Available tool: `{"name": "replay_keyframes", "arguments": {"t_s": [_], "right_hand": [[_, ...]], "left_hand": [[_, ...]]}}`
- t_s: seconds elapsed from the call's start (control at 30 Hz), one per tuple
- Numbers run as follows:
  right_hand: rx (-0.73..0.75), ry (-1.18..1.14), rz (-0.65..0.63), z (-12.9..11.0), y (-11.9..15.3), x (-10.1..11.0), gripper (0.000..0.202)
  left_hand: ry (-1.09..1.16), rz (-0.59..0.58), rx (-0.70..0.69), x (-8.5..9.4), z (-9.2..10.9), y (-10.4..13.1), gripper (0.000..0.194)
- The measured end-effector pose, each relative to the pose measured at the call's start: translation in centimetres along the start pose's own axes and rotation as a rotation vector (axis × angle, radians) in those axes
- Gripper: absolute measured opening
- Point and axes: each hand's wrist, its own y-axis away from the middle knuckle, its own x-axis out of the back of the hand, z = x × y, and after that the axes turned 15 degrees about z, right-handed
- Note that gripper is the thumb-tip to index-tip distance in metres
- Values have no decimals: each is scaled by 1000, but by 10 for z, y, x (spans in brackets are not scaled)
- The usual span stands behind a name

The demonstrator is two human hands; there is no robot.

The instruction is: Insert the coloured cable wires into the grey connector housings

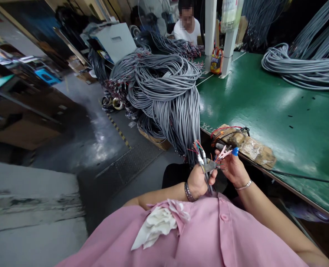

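Observation:
My left hand (198,181) is closed around several grey cables (209,178) in front of my lap. Their stripped ends (199,148) fan out into thin coloured wires, with white sleeves just below. A flat greyish band (209,166) lies across the cables at my left fingers. Just to the right, my right hand (236,171) wears a blue finger cover (235,151). Its fingers are closed on a small pale-pink, clip-like piece (224,152) beside the coloured wires. Exactly how the piece meets the wires is too small to make out.
A large heap of coiled grey cables (167,79) hangs over the green table's (264,107) left end. Near its front edge lies a taped brown block (247,146) with leads. More cable coils (300,68) lie at right. A person (188,27) sits behind.

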Motion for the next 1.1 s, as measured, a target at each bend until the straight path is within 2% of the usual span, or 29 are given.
{"name": "replay_keyframes", "arguments": {"t_s": [0.13,0.33,0.43,0.6,0.73,0.9,1.03,1.1], "right_hand": [[-40,-106,-24,3,-2,-3,37],[-14,-134,93,3,-3,-8,30],[-13,-129,99,3,-2,-8,31],[-33,-109,-13,5,2,-2,44],[-60,-102,-40,4,2,3,49],[-67,-22,-87,-2,8,7,47],[-103,184,-190,-3,22,9,39],[-85,266,-196,-2,29,8,30]], "left_hand": [[0,10,-6,1,-2,-3,29],[-16,22,-21,5,-4,-7,23],[-28,25,-39,6,-6,-8,22],[-44,15,-56,10,-8,-6,24],[-41,-5,-85,15,-8,-3,25],[-62,-13,-119,16,-8,-1,26],[-117,1,-174,16,-8,-1,25],[-163,7,-202,16,-9,-2,26]]}}
